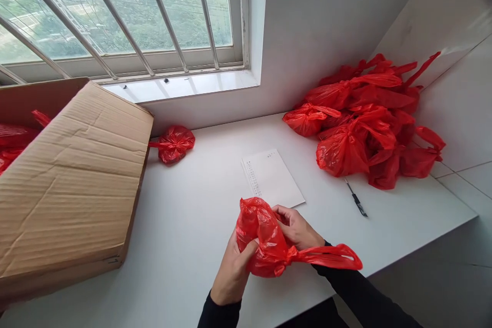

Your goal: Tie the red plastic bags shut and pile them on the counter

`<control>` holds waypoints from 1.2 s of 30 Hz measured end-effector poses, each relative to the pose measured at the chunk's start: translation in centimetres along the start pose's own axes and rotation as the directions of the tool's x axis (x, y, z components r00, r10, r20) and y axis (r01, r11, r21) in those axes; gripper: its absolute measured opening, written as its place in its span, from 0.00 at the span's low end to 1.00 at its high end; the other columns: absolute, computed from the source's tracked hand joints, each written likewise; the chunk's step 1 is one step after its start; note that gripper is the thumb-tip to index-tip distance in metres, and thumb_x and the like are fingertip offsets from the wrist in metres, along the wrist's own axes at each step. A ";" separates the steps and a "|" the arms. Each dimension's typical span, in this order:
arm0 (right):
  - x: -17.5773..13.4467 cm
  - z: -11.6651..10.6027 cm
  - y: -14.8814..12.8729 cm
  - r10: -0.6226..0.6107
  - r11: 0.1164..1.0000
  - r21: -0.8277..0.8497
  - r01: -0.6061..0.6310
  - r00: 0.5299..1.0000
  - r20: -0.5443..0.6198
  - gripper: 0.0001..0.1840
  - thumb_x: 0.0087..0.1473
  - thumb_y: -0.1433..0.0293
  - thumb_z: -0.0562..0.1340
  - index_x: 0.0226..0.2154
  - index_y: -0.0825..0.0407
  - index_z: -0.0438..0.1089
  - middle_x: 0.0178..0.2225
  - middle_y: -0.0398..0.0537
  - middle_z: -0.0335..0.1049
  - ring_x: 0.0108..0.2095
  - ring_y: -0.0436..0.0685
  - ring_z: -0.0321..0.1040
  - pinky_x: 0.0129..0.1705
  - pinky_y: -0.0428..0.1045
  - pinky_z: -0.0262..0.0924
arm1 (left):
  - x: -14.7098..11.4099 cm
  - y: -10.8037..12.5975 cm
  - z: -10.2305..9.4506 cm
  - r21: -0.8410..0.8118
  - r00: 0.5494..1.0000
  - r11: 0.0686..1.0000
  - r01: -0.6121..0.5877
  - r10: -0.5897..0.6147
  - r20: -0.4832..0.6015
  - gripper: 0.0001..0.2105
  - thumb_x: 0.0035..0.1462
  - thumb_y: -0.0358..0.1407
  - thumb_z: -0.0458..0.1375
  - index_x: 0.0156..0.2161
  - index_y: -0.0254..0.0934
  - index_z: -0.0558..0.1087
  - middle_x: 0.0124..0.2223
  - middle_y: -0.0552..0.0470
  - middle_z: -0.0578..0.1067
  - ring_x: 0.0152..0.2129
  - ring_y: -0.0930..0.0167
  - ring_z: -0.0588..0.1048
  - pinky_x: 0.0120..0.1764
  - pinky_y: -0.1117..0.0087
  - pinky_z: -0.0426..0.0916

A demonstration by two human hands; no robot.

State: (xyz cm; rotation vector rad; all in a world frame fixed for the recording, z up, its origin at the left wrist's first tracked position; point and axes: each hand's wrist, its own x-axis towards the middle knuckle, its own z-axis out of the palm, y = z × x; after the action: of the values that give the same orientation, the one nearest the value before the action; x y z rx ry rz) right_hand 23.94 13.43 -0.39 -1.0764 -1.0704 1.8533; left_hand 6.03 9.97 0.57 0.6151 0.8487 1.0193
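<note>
Between my two hands, above the front of the white table, is a knotted red plastic bag (265, 238). My left hand (235, 266) grips its left side, thumb pressed into the film. On the far right side my right hand (298, 228) has its fingers closed on the bag, partly hidden behind it. The bag's tied handles stretch out to the right over my right sleeve. What the bag contains is hidden. Just beyond my hands lies a white sheet of paper (274, 177) with small print along its left edge.
Many tied red bags (357, 118) are heaped at the right against the wall. A black pen (357, 202) lies before them. An open cardboard box (77, 179) at the left holds more red bags (15, 138). One red bag (177, 144) sits beside it, below the barred window (154, 15).
</note>
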 end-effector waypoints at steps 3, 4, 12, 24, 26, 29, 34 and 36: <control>0.0 0.0 0.0 -0.006 0.999 0.047 0.006 1.000 -0.020 0.23 0.59 0.54 0.65 0.47 0.53 0.72 0.39 0.49 0.76 0.36 0.53 0.71 0.40 0.48 0.65 | 0.0 -0.3 -0.4 -0.001 0.999 0.999 0.047 -0.048 -0.020 0.22 0.56 0.42 0.65 0.54 0.38 0.72 0.53 0.42 0.76 0.48 0.58 0.75 0.49 0.61 0.71; -0.1 0.0 0.0 -0.012 0.998 0.061 0.012 1.000 0.000 0.23 0.60 0.53 0.64 0.49 0.53 0.72 0.41 0.49 0.75 0.38 0.53 0.72 0.43 0.49 0.65 | 0.0 -0.3 -0.6 0.022 0.998 0.998 0.053 -0.052 -0.034 0.21 0.56 0.42 0.65 0.53 0.37 0.72 0.52 0.42 0.76 0.46 0.59 0.76 0.48 0.62 0.71; -0.2 -0.1 0.5 -0.006 0.997 0.076 0.000 0.997 0.079 0.21 0.57 0.55 0.67 0.45 0.54 0.72 0.38 0.48 0.75 0.38 0.56 0.72 0.45 0.52 0.65 | 0.2 -0.6 -1.3 0.110 0.994 0.990 0.087 -0.079 -0.082 0.23 0.58 0.49 0.62 0.52 0.35 0.73 0.49 0.42 0.78 0.43 0.59 0.76 0.44 0.63 0.72; -0.6 0.2 -0.1 -0.008 0.980 0.199 -0.015 0.994 0.110 0.28 0.56 0.60 0.69 0.57 0.50 0.67 0.52 0.54 0.72 0.50 0.60 0.72 0.56 0.57 0.63 | -0.7 0.1 -1.3 0.101 0.999 0.995 -0.018 0.023 -0.049 0.24 0.55 0.41 0.66 0.57 0.42 0.70 0.58 0.44 0.73 0.53 0.58 0.72 0.55 0.60 0.67; -0.3 -0.2 0.3 0.010 0.982 0.190 -0.024 0.997 0.075 0.26 0.56 0.59 0.69 0.53 0.52 0.69 0.48 0.55 0.74 0.46 0.60 0.74 0.52 0.57 0.65 | -0.5 0.0 -1.6 0.095 1.000 0.995 -0.026 0.027 -0.012 0.24 0.57 0.40 0.65 0.58 0.43 0.68 0.59 0.44 0.72 0.55 0.58 0.71 0.56 0.61 0.67; 0.2 -0.6 1.5 0.056 0.975 0.212 -0.064 0.997 0.043 0.24 0.55 0.56 0.69 0.48 0.53 0.71 0.44 0.54 0.75 0.41 0.60 0.75 0.46 0.56 0.67 | -0.3 0.0 -1.8 0.085 1.000 0.996 -0.019 0.020 -0.008 0.24 0.58 0.40 0.65 0.59 0.43 0.68 0.60 0.43 0.70 0.53 0.59 0.72 0.55 0.61 0.67; 0.1 -0.2 2.1 0.032 0.959 0.279 -0.039 0.999 0.031 0.23 0.55 0.56 0.68 0.47 0.54 0.71 0.43 0.53 0.76 0.40 0.58 0.75 0.45 0.53 0.67 | -0.2 -0.4 -1.7 0.093 0.995 0.995 0.037 -0.028 -0.092 0.23 0.58 0.46 0.64 0.56 0.39 0.71 0.55 0.43 0.75 0.48 0.59 0.75 0.48 0.63 0.71; -0.3 0.3 1.5 0.023 0.953 0.301 -0.043 0.997 0.069 0.24 0.54 0.60 0.70 0.50 0.52 0.71 0.44 0.52 0.76 0.40 0.57 0.75 0.46 0.53 0.67 | -0.1 -0.6 -1.7 0.055 0.990 0.998 0.040 -0.032 -0.136 0.23 0.58 0.49 0.63 0.54 0.38 0.72 0.52 0.44 0.77 0.47 0.59 0.75 0.47 0.64 0.71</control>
State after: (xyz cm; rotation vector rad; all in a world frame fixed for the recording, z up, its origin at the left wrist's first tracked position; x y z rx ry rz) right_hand 23.54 12.49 -1.60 -0.8629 -0.7733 2.0124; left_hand 4.83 9.73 -0.76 0.5825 1.0081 1.0146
